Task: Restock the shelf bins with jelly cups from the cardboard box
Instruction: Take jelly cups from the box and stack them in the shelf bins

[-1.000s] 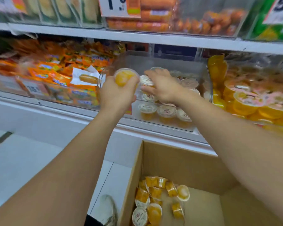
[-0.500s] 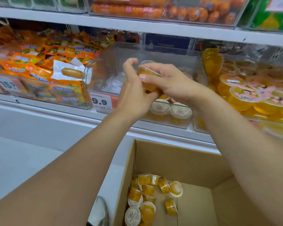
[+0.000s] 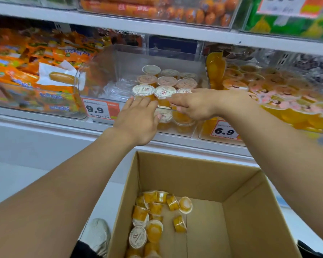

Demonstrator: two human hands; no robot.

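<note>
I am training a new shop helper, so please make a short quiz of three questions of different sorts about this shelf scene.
1. True or false: the brown cardboard box on the floor holds no more small yellow jelly cups.
2. Which price tag is on the clear plastic shelf bin with the white-lidded jelly cups? A) 9.9 B) 6.9 C) 1.9
3. Fill in: the left hand and the right hand are both at the bin's ____ edge.

Key:
1. False; many cups lie in it.
2. A, the orange 9.9 price tag.
3. Front.

Bright, even light; soft motion blur, edges bowed.
</note>
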